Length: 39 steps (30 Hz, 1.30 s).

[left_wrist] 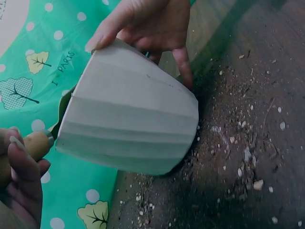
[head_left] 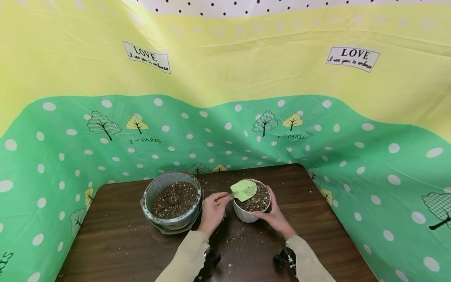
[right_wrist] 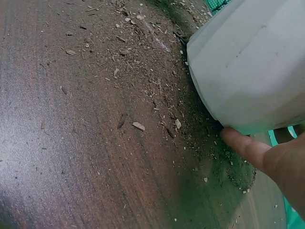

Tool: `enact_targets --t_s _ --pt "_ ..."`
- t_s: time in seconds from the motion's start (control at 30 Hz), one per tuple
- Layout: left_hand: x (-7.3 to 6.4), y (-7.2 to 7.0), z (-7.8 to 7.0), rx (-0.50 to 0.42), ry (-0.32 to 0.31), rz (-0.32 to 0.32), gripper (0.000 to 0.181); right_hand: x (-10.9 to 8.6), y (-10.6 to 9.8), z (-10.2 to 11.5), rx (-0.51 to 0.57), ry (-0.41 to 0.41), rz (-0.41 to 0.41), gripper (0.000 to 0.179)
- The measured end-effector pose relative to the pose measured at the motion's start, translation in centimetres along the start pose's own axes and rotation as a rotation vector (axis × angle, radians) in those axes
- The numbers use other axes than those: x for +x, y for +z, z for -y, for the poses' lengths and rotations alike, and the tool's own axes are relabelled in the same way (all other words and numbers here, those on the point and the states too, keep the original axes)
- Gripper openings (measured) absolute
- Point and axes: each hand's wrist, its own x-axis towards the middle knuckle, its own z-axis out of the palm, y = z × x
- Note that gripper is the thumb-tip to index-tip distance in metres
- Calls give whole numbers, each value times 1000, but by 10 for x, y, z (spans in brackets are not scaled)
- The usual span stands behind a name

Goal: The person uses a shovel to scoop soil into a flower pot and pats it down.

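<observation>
My left hand grips the wooden handle of a small trowel. Its light green blade lies over the soil in a white fluted flowerpot, with a little soil on the blade. In the left wrist view the handle sits between the curled fingers, and the pot's rim hides most of the blade. My right hand holds the pot from its right side, thumb at the front and fingers around the back. A fingertip touches the pot near its base in the right wrist view.
A larger blue-grey pot of dark soil stands on the left of the brown wooden table. Crumbs of soil and pale bits are scattered around the white pot. A green and yellow patterned cloth hangs behind and beside the table.
</observation>
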Motion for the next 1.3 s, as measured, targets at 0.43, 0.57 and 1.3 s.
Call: enact_targets --t_s 0.43,0.57,1.3 --pt "-4 10 2 -39 66 56 15 2 -2 -6 -3 -7 -1 112" --pt "-8 10 -6 -42 133 50 14 2 -2 -6 -12 -16 -3 112" --pt "-13 1 -31 -61 142 140 14 1 1 -6 20 -49 15 113"
